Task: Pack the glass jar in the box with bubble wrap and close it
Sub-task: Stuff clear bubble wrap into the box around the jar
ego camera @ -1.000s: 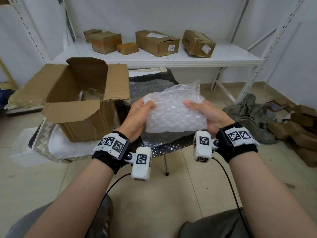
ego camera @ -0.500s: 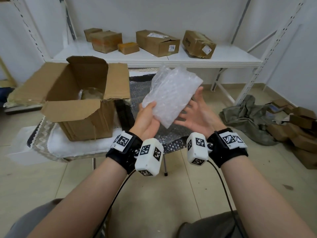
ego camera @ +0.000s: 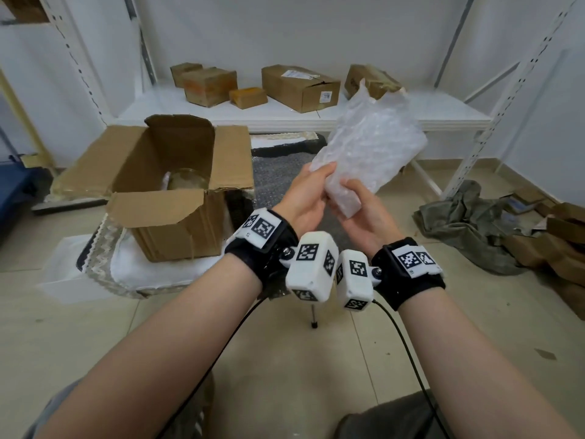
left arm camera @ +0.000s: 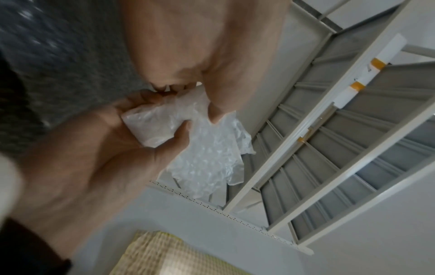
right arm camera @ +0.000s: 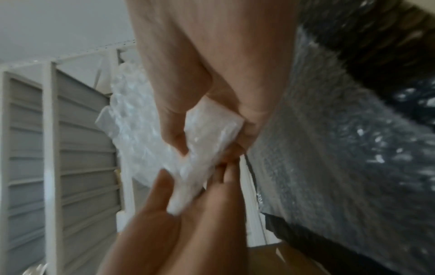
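Observation:
A folded piece of clear bubble wrap (ego camera: 370, 147) stands tilted upright in front of me, above the table. My left hand (ego camera: 319, 177) pinches its lower left edge, and my right hand (ego camera: 351, 198) grips its bottom end from below. In the left wrist view the bubble wrap (left arm camera: 207, 163) lies between both thumbs. The right wrist view shows the bubble wrap (right arm camera: 207, 134) squeezed between the two hands. The open cardboard box (ego camera: 171, 217) stands to the left on the table with its flaps up. The glass jar (ego camera: 186, 180) is inside it, partly hidden by a flap.
A dark bubble sheet (ego camera: 278, 172) covers the low table, with a white cloth (ego camera: 148, 274) under the box. A white shelf (ego camera: 285, 115) behind holds several cardboard boxes. An olive cloth (ego camera: 468, 217) and flattened cardboard (ego camera: 557, 245) lie on the floor to the right.
The bubble wrap has swung from lying flat between my hands to standing tilted upright. Both hands have come together at its lower end; the right hand, open half a second ago, now grips it.

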Demonstrator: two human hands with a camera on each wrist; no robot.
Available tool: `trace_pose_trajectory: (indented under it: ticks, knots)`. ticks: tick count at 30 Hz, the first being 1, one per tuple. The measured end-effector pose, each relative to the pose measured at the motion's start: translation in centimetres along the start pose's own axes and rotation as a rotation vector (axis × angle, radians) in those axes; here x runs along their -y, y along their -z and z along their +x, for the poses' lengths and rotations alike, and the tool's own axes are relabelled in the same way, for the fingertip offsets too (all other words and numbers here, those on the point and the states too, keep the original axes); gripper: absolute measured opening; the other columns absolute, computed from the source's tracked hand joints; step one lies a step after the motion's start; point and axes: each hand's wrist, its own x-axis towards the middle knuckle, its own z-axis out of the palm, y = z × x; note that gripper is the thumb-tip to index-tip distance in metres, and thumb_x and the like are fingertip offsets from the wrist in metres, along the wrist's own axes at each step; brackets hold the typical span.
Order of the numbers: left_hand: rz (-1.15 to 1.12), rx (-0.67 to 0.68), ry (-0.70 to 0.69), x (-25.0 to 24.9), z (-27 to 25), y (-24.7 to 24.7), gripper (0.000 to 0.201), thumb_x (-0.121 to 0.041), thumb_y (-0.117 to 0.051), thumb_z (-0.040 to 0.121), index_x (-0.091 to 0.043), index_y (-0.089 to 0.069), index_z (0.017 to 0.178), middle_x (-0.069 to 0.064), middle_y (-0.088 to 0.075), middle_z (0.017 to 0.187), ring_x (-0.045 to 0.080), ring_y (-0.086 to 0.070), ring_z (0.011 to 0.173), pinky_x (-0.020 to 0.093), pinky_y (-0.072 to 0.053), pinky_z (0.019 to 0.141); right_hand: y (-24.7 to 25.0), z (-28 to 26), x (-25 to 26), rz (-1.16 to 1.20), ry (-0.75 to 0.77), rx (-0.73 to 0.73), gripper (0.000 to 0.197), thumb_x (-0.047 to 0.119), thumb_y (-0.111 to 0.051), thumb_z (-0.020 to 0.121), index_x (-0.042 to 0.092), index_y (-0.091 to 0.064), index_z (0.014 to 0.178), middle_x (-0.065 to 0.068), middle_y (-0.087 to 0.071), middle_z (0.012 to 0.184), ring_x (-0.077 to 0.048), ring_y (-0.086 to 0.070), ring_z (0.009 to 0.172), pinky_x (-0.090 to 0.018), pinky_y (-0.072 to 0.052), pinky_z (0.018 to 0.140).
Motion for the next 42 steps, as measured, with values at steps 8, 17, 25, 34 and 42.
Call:
trace_pose_trajectory:
  ticks: [8, 17, 25, 34, 42]
  knots:
    - [0.255, 0.007, -0.086, -10.3, -2.4, 0.1, 0.002, -0.013, -0.058, 0.092, -0.014, -0.056, 0.091, 0.001, -0.059, 0.075, 0.012, -0.057, 0.068, 0.021, -0.047, 0.059, -8.4, 0.1, 3.4, -0.105, 0.149, 0.121, 0.058, 0.012, -0.070, 0.087, -0.008, -0.049, 0.137, -0.014, -0.068, 0.110, -0.016, -0.067, 0.086, -0.024, -0.049, 0.069]
    - [0.855, 0.006, 0.054, -20.5, -5.3, 10.2, 0.044, -0.044, -0.067, 0.083, -0.017, -0.064, 0.118, 0.000, -0.069, 0.119, 0.019, -0.066, 0.111, 0.034, -0.046, 0.102, -16.2, 2.6, 1.8, -0.466, 0.233, 0.162, 0.042, 0.001, -0.073, 0.076, 0.002, -0.062, 0.117, -0.011, -0.071, 0.107, -0.018, -0.067, 0.093, -0.028, -0.052, 0.070]
    - [1.306, -0.193, 0.186, -24.1, -2.9, 17.0, 0.028, -0.024, -0.062, 0.093, -0.013, -0.067, 0.119, -0.002, -0.070, 0.116, 0.012, -0.067, 0.100, 0.022, -0.051, 0.077, -17.9, 5.6, -1.8, -0.772, 0.262, 0.243, 0.034, -0.001, -0.078, 0.072, 0.012, -0.069, 0.102, -0.010, -0.073, 0.109, -0.023, -0.067, 0.106, -0.040, -0.052, 0.098]
    - [1.460, -0.180, -0.021, -25.8, 0.5, 20.2, 0.019, 0.002, -0.051, 0.095, -0.010, -0.060, 0.083, 0.011, -0.063, 0.091, 0.021, -0.051, 0.081, 0.026, -0.041, 0.069, -19.4, 8.4, -4.2, -1.180, 0.276, 0.396, 0.029, -0.008, -0.071, 0.073, -0.005, -0.068, 0.102, -0.016, -0.072, 0.103, -0.029, -0.068, 0.098, -0.038, -0.057, 0.083]
    - [1.519, 0.022, 0.045, -25.3, 3.8, 22.5, 0.047, -0.033, -0.070, 0.083, -0.021, -0.060, 0.128, 0.002, -0.059, 0.131, 0.021, -0.055, 0.119, 0.036, -0.042, 0.105, -22.4, 11.1, -4.7, -1.708, 0.484, 0.460, 0.030, 0.005, -0.068, 0.079, 0.014, -0.067, 0.108, -0.009, -0.069, 0.110, -0.027, -0.062, 0.103, -0.037, -0.051, 0.087]
